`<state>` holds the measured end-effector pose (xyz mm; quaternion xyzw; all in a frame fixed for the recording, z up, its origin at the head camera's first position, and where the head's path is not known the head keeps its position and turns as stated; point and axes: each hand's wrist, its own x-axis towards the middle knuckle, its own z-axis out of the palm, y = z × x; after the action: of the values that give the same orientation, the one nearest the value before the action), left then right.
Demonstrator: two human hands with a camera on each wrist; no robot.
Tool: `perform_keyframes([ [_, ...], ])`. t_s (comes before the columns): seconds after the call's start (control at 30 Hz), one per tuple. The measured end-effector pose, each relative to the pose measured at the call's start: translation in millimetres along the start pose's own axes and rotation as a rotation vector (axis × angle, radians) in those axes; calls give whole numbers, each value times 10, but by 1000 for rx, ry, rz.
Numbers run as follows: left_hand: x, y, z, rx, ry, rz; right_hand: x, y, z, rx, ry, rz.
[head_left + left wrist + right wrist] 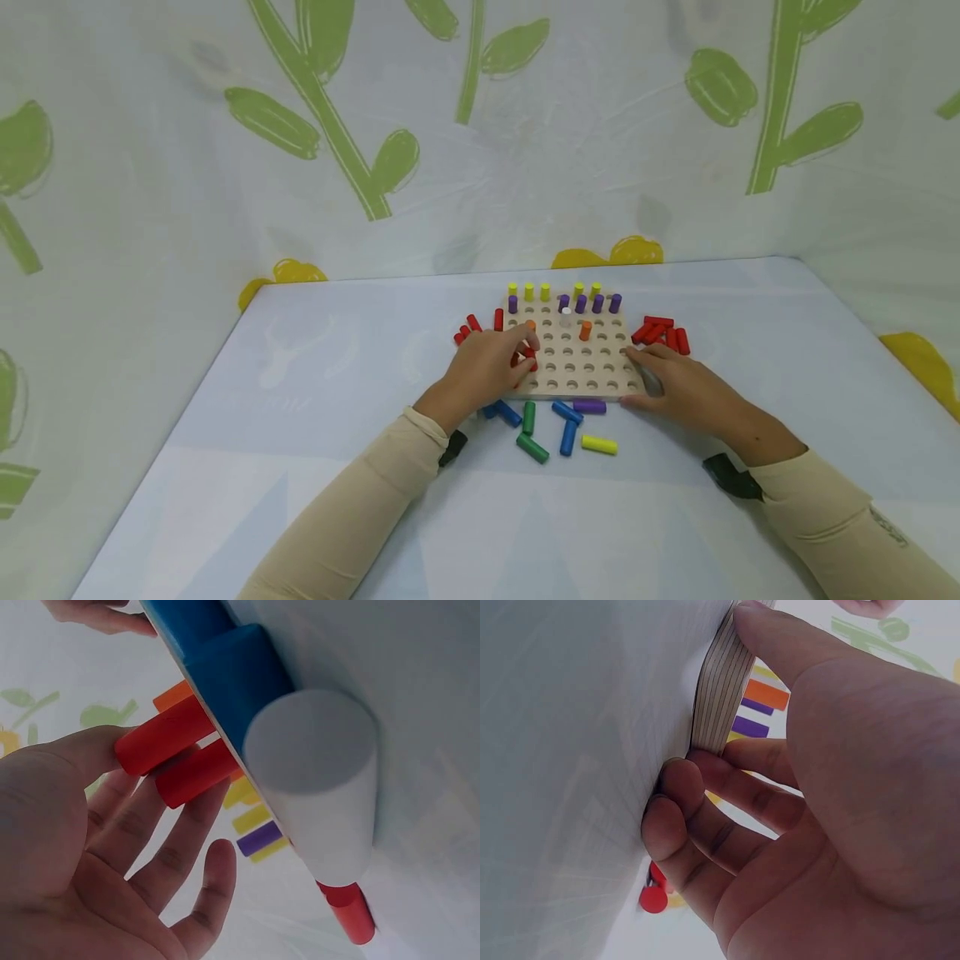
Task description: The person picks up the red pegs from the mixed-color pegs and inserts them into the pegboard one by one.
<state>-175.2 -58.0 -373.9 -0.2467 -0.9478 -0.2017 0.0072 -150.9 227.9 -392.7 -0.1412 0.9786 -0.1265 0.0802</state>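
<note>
A wooden pegboard (573, 396) lies on the table with rows of round holes. Yellow pegs (545, 292) and purple pegs (581, 304) stand along its far side; a white peg (566, 317) and an orange peg (585, 331) stand nearer. At the board's left side my left hand (483, 362) pinches an upright red peg (166, 735), thumb at its top. A second red peg (196, 776) stands right beside it, against the fingers. My right hand (678, 385) grips the board's near right corner, thumb on the front edge, fingers along the right side.
Loose red pegs (660, 332) lie right of the board, and more red pegs (473, 322) to its left. Green pegs (532, 448), blue pegs (567, 437), a purple peg (589, 407) and a yellow peg (599, 445) lie in front. A large white cylinder (311, 765) shows close up.
</note>
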Motion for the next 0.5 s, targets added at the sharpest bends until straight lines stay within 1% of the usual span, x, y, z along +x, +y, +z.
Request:
perform_keyframes([
  [0.17,25,18,8,10,8,0,-15,23,-17,5,5,-2],
  [0.27,32,26,7,3,2,-8,-15,38,-25,0,9,-7],
  [0.37,31,29,2,-14,-14,-31,-14,42,-27,0,13,-10],
  [0.5,1,34,1,-42,-58,-75,-17,29,-6,12,-4,-10],
])
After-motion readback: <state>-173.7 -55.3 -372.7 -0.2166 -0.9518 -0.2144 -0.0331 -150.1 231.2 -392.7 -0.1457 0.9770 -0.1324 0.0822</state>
